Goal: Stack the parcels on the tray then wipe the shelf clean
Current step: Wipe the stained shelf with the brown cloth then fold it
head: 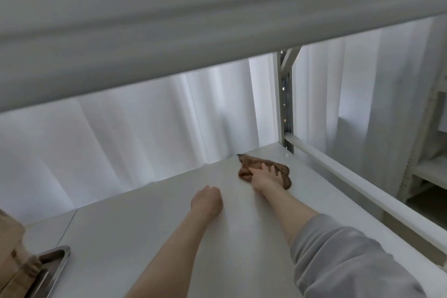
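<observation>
A crumpled brown cloth (249,164) lies near the far right corner of the white shelf (150,230). My right hand (266,175) presses flat on the cloth with its fingers spread. My left hand (207,201) rests on the bare shelf board in a loose fist, holding nothing, a little nearer and to the left of the cloth. At the bottom left corner stands a metal tray (56,260) with brown parcels (12,249) on it, mostly cut off by the frame edge.
An upper shelf beam (193,31) hangs low across the top of the view. A perforated steel upright (285,104) stands at the shelf's far right corner, with a white side rail (362,184) along the right edge. White curtains hang behind. Another rack stands at the far right.
</observation>
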The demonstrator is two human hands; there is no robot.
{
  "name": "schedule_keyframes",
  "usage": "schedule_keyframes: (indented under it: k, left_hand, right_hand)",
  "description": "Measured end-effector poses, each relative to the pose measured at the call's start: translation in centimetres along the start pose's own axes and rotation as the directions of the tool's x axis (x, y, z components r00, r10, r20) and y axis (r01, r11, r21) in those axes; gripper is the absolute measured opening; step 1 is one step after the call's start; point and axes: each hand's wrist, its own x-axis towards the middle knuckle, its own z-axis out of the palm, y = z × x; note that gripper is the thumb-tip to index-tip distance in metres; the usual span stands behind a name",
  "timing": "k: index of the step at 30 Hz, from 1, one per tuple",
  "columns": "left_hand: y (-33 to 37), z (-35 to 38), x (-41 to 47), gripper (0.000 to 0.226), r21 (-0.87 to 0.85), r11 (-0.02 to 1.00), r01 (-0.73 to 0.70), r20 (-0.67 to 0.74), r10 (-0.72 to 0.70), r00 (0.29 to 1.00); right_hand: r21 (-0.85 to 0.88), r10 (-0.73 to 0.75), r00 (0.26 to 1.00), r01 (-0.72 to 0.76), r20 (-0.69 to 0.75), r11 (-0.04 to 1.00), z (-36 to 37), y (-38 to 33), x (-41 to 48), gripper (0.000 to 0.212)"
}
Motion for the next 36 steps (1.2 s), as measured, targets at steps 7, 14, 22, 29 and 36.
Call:
schedule_keyframes:
  k: [7, 14, 22, 29, 36]
  left_hand:
    - [0.8, 0.0, -0.5, 0.042, -0.003, 1.000, -0.001, 0.049, 0.001, 0.999]
    - [0.5, -0.9, -3.8, 0.046, 0.005, 1.000, -0.007, 0.033, 0.007, 0.999]
    - [-3.9, -1.7, -8.7, 0.044, -0.013, 0.990, 0.142, 0.054, -0.142, 0.988]
    - [-8.9, -0.6, -15.6, 0.037, -0.100, 0.944, 0.314, 0.115, -0.303, 0.946]
    - [-12.2, 0.1, -20.2, 0.048, -0.091, 0.924, 0.371, 0.051, -0.367, 0.929]
  right_hand:
    - [-0.034, 0.319, 0.943, -0.323, -0.090, 0.946, -2.0, 6.3, -1.6, 0.056]
    - [-0.043, 0.315, 0.948, -0.316, -0.042, 0.948, -1.5, 5.9, -5.1, 0.053]
    - [-0.080, -0.119, 0.979, 0.133, 0.165, 0.988, 3.0, -3.7, -10.0, 0.059]
    - [0.030, -0.427, 0.785, 0.465, 0.449, 0.885, 8.0, -11.2, -15.4, 0.048]
    - [0.127, -0.459, 0.830, 0.442, 0.316, 0.888, 6.2, -8.5, -16.0, 0.036]
